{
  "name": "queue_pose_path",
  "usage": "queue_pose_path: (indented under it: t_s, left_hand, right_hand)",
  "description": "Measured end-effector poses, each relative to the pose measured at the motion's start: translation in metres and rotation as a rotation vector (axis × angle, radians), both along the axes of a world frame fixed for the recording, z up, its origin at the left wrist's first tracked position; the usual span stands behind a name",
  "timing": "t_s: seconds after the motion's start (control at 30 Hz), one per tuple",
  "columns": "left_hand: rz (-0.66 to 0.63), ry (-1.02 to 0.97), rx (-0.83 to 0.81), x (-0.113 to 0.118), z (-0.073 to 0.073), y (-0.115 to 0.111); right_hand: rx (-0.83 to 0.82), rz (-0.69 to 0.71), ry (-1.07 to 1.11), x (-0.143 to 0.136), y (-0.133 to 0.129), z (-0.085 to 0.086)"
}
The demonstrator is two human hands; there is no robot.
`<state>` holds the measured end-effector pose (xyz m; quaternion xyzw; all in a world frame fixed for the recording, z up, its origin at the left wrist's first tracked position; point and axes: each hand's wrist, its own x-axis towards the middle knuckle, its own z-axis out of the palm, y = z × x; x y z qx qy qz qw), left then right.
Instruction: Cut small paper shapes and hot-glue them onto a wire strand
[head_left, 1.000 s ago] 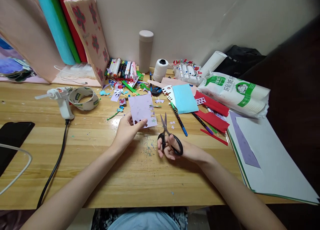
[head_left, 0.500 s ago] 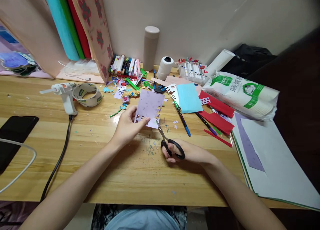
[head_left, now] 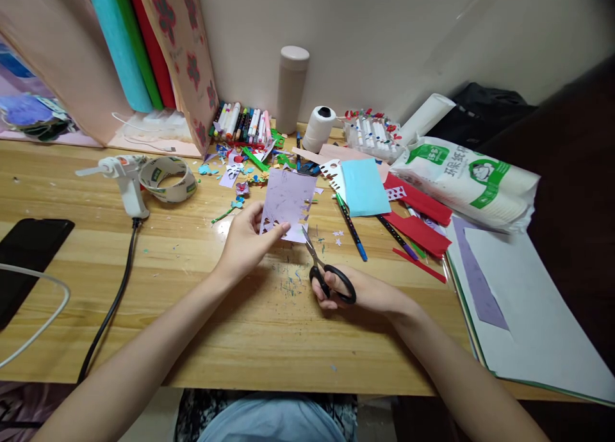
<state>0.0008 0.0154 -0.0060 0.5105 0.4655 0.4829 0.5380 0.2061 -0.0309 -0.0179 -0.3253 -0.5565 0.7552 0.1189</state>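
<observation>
My left hand (head_left: 250,240) is closed on a sheet of purple paper (head_left: 288,198), thumb on its near face and fingers behind. Notches and small cut-outs run along the paper's lower and right edges. In my right hand (head_left: 339,288) is a pair of scissors (head_left: 314,255) with black handles; fingers and thumb go through the loops. The blade tips lie at the paper's lower right corner, with the blades slightly apart. Tiny star-shaped paper pieces (head_left: 339,237) rest on the table just to the right.
A glue gun (head_left: 127,189) and tape roll (head_left: 168,180) sit left, near a phone (head_left: 33,262). Markers (head_left: 243,125), paper scraps and a thread cone (head_left: 318,128) crowd the back. Blue paper (head_left: 366,187), red strips (head_left: 418,230), a bag of cups (head_left: 473,182) and white sheets (head_left: 533,301) lie right.
The scissor blades have shifted slightly at the paper's lower right corner. Both hands keep nearly the same place and grip; the whole view has moved a little.
</observation>
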Motion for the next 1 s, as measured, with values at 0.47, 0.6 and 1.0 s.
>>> queue_pose_path:
  t_s: [0.47, 0.6, 1.0]
  left_hand:
    - [-0.01, -0.008, -0.022, -0.0005, -0.0016, 0.0007]
    - [-0.024, -0.021, -0.037, -0.0015, -0.0017, 0.0022]
    - [-0.044, 0.053, -0.055, -0.0056, -0.0026, 0.0058]
  right_hand:
    - [-0.003, -0.025, -0.031, -0.001, 0.0001, 0.0035]
    - [0.002, -0.008, -0.036, 0.0001, 0.0006, 0.003]
    - [-0.05, -0.02, 0.026, -0.0007, 0.0015, 0.0017]
